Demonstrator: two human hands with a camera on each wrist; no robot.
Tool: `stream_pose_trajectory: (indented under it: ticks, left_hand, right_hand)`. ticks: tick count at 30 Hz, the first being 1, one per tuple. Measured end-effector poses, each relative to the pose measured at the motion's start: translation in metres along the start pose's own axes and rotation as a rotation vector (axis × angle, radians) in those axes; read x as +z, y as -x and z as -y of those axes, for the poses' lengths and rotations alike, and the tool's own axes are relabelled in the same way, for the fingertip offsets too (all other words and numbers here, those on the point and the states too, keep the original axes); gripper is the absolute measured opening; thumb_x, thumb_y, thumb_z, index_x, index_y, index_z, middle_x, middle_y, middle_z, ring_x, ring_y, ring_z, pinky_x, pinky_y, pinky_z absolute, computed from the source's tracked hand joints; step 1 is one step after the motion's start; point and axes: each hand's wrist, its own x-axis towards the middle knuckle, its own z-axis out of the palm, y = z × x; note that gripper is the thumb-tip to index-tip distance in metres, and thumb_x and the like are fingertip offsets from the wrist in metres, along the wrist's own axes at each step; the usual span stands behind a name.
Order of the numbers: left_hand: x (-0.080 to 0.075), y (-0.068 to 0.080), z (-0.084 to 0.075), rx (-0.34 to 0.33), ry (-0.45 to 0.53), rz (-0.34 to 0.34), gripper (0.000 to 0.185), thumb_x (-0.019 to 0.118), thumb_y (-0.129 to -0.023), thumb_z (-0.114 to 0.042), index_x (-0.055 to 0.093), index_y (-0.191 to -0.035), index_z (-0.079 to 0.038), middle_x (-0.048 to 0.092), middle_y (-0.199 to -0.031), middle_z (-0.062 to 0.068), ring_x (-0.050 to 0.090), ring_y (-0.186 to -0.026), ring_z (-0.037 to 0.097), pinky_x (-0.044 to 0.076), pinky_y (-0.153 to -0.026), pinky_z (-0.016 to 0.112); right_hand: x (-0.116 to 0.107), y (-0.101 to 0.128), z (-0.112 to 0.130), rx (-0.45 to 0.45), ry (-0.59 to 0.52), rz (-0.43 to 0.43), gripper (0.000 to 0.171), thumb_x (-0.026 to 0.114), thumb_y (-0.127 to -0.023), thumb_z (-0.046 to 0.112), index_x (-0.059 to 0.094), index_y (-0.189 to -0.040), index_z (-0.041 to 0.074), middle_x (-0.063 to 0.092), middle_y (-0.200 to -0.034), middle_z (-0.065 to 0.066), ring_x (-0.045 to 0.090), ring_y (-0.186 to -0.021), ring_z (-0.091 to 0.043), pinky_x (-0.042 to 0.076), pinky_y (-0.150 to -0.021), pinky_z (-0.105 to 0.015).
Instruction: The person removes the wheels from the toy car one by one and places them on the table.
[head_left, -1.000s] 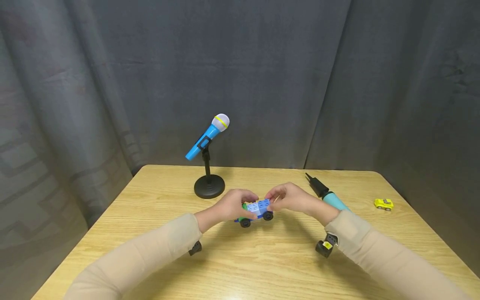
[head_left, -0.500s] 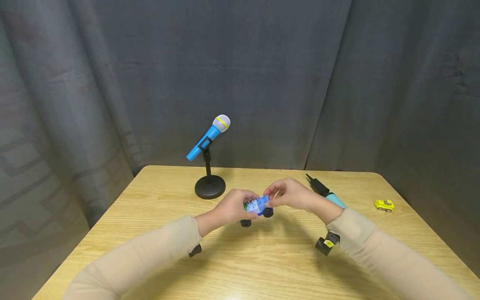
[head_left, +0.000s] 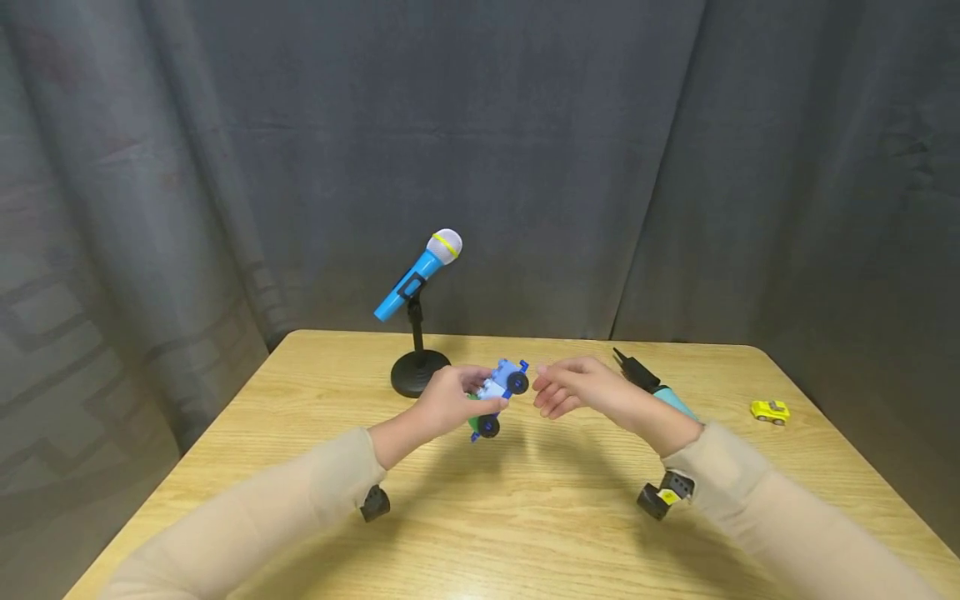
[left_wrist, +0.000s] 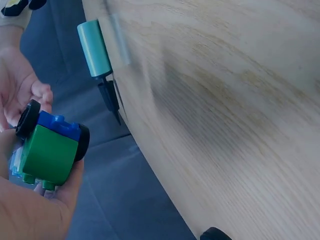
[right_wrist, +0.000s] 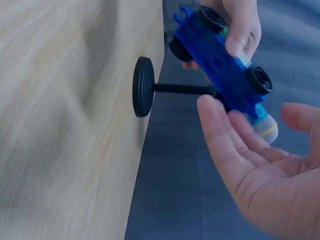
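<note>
The person's left hand is gripping a toy car built of bricks, holding it up off the tabletop and tilted, so that one black wheel is pointing up toward the right hand and another is hanging lower, nearer the wood. In the right wrist view the brick car is showing its dark blue underside and black wheels, with the left hand's fingers curling over its top. From the left wrist view the same toy is showing a green block under a blue one, resting against the palm.

The right hand is hovering just beside the car, its fingers straight and relaxed, palm turned partly up, touching nothing that I can make out; a small gap is showing between its fingertips and the nearest wheel.

Behind the left hand, a blue toy microphone is sitting tilted on a black stand with a round base. Behind the right wrist a teal and black tool with a pointed tip is lying on the tabletop, partly hidden by the arm. Well apart, toward the right edge, a small yellow toy car is standing on the wood. A dark grey curtain is hanging behind everything.
</note>
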Motion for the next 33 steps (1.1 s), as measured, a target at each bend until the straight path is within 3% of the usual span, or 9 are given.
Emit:
stream_pose_trajectory:
  ticks: [4,9,17,24,27,33]
  left_hand:
    - [-0.004,-0.001,0.002,-0.021,0.021,-0.010,0.052,0.079,-0.081,-0.027,0.063,-0.122,0.002,0.070,-0.110,0.012,0.067,-0.099,0.024,0.055,-0.085,0.036]
    - [-0.005,0.000,0.005,-0.030,0.039,-0.005,0.049,0.077,-0.083,-0.026,0.064,-0.121,0.002,0.069,-0.111,0.011,0.065,-0.103,0.025,0.054,-0.088,0.037]
    - [-0.006,0.004,0.006,-0.015,0.084,0.023,0.042,0.074,-0.086,-0.025,0.063,-0.118,0.000,0.070,-0.107,0.010,0.065,-0.101,0.024,0.055,-0.087,0.037]
    - [-0.003,0.007,0.009,0.011,0.109,0.033,0.041,0.071,-0.089,-0.022,0.060,-0.120,0.002,0.072,-0.099,0.012,0.070,-0.085,0.018,0.057,-0.071,0.028]
    - [-0.001,0.009,0.007,0.038,0.072,0.025,0.041,0.070,-0.090,-0.021,0.060,-0.120,0.005,0.072,-0.096,0.012,0.067,-0.080,0.015,0.055,-0.068,0.026]
    - [0.004,0.010,0.005,0.059,0.066,0.031,0.039,0.069,-0.090,-0.021,0.062,-0.119,0.005,0.073,-0.092,0.011,0.067,-0.080,0.014,0.056,-0.070,0.026]
  right_hand:
    - [0.007,0.001,0.000,-0.042,-0.023,0.045,0.041,0.053,-0.100,0.029,0.060,-0.113,-0.009,0.069,-0.098,-0.019,0.070,-0.089,-0.027,0.058,-0.083,-0.039]
    - [0.022,-0.004,0.003,-0.093,-0.025,0.041,0.038,0.059,-0.097,0.026,0.060,-0.111,-0.009,0.071,-0.094,-0.013,0.069,-0.090,-0.033,0.058,-0.082,-0.040]
    - [0.041,-0.012,0.002,-0.130,0.007,-0.110,0.038,0.065,-0.093,0.031,0.064,-0.090,-0.006,0.071,-0.080,-0.012,0.070,-0.074,-0.031,0.059,-0.072,-0.043]
    - [0.050,-0.016,-0.001,-0.161,0.068,-0.240,0.036,0.069,-0.091,0.029,0.066,-0.074,-0.003,0.070,-0.071,-0.017,0.068,-0.060,-0.024,0.059,-0.062,-0.042]
    - [0.049,-0.015,-0.001,-0.193,0.107,-0.267,0.034,0.070,-0.090,0.026,0.068,-0.072,-0.003,0.070,-0.068,-0.016,0.068,-0.057,-0.022,0.059,-0.058,-0.038]
    - [0.046,-0.012,-0.002,-0.221,0.118,-0.268,0.032,0.072,-0.088,0.023,0.069,-0.070,-0.003,0.070,-0.065,-0.012,0.069,-0.058,-0.031,0.058,-0.056,-0.036]
